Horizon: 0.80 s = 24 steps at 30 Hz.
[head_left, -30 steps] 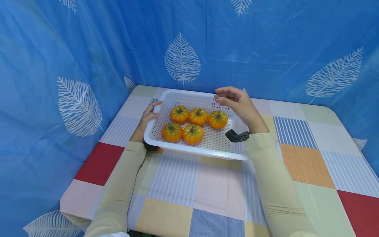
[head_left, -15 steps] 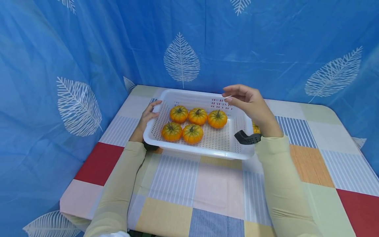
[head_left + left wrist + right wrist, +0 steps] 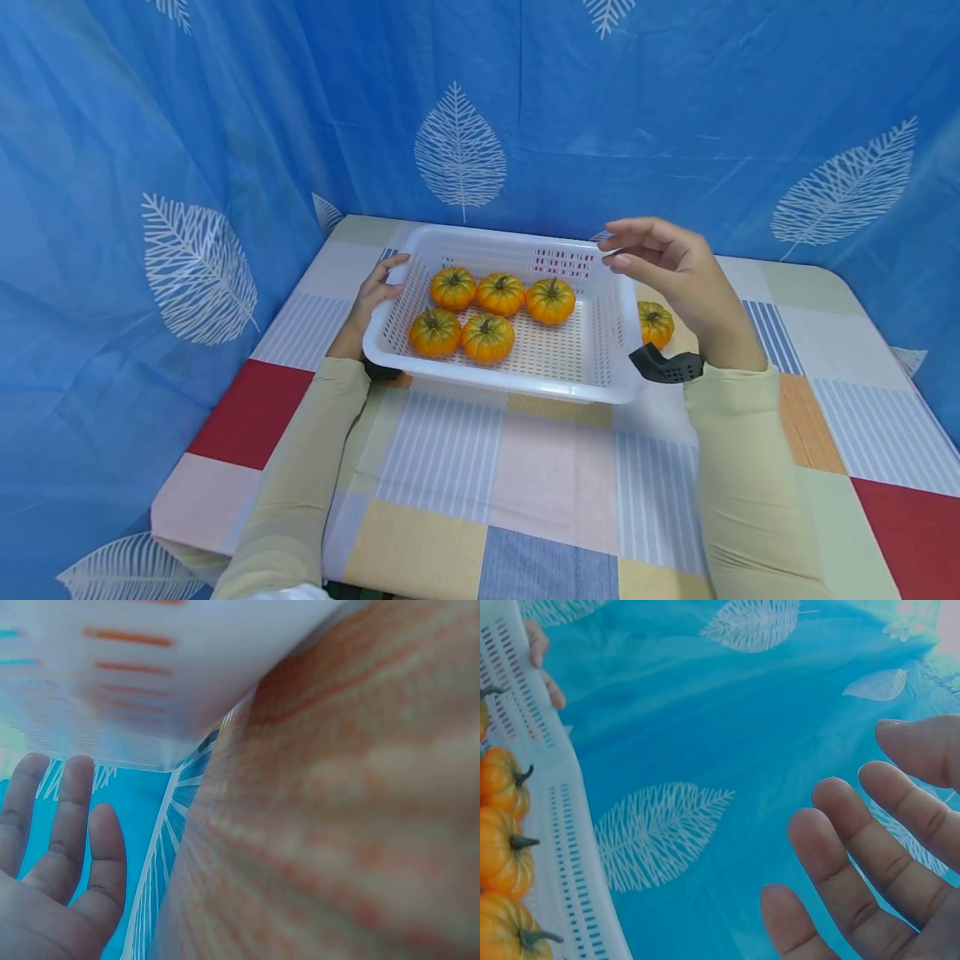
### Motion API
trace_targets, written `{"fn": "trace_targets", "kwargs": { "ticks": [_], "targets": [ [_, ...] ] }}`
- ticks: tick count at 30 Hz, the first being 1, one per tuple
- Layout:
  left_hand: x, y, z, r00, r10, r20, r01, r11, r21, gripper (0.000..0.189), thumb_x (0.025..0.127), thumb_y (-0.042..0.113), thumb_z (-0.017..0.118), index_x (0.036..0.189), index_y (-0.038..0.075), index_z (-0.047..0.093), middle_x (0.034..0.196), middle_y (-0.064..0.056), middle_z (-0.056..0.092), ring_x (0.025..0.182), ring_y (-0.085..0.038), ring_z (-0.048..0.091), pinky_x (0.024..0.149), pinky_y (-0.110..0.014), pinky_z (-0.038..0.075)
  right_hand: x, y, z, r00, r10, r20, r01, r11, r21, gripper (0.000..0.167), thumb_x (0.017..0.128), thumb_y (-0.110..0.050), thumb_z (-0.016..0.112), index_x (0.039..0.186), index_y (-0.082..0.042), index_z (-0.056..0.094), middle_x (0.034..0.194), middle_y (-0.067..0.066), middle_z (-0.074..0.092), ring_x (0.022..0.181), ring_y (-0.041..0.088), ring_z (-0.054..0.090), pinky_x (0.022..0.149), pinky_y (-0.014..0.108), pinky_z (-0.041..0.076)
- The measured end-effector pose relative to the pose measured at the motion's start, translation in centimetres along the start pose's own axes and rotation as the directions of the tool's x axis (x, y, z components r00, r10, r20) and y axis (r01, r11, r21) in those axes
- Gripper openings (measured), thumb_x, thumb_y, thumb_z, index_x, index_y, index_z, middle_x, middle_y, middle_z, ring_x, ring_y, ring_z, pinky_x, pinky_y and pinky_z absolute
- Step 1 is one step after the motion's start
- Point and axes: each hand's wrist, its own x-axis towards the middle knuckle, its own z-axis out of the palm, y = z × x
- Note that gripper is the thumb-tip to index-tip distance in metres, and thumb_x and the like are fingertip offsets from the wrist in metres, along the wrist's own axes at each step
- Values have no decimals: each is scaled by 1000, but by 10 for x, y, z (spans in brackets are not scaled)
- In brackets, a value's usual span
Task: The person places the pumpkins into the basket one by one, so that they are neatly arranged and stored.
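My left hand [image 3: 369,304] is at the left end of a white plastic basket [image 3: 491,386], thumb and forefinger touching its rim. Other fingers [image 3: 73,806] stretch out straight below the basket's side in the left wrist view. Small orange pumpkins lie in two rows inside; one pumpkin [image 3: 551,302] ends the back row on the right. My right hand [image 3: 675,275] hovers past the basket's right end, fingers loosely bent and thumb apart, with nothing in it. Below it another pumpkin [image 3: 655,323] sits on the table outside the basket.
A patchwork checked tablecloth [image 3: 555,483] covers the table. Blue curtains [image 3: 555,108] with white leaf prints hang behind and to the left of it. A black wrist mount [image 3: 666,365] sits on my right wrist near the basket's right rim.
My right hand has moved right, from above the basket to beyond its right end, uncovering the pumpkin on the table. The left hand and basket stay nearly still.
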Motion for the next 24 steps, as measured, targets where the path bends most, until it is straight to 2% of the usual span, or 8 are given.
{"fn": "trace_targets", "kwargs": {
  "ticks": [6, 12, 16, 24],
  "targets": [
    [0, 0, 1, 1000, 7, 4, -7, 1000, 3, 55, 99, 1, 34, 148, 20, 47, 169, -30, 24, 137, -33, 44, 106, -35, 52, -11, 6, -10, 999, -18, -47, 16, 1000, -23, 32, 103, 0, 69, 133, -8, 74, 119, 3, 76, 105, 16, 73, 97, 20, 55],
    [-1, 2, 5, 1000, 2, -1, -2, 999, -54, 54, 100, 0, 33, 149, 19, 48, 170, -29, 24, 138, -31, 45, 105, -33, 52, -21, 16, -19, 995, -4, -98, 3, 1000, -15, 32, 102, 0, 70, 133, -7, 73, 118, 2, 76, 106, 17, 73, 97, 18, 54],
    [0, 1, 4, 1000, -7, -9, 6, 997, -71, 55, 100, -1, 32, 149, 18, 49, 171, -29, 23, 138, -31, 46, 104, -31, 53, -26, 23, -24, 990, -37, -138, 38, 999, 4, 31, 103, 2, 67, 132, -6, 74, 115, 2, 76, 104, 14, 73, 95, 18, 55],
    [0, -1, 2, 999, 31, -10, -31, 999, -10, 56, 100, 0, 35, 154, 10, 45, 169, -32, 22, 141, -34, 44, 102, -29, 51, -32, 42, -31, 975, -89, -205, 93, 996, 12, 29, 105, 5, 63, 131, -3, 73, 112, 1, 77, 103, 13, 72, 96, 18, 55]
  ]
}}
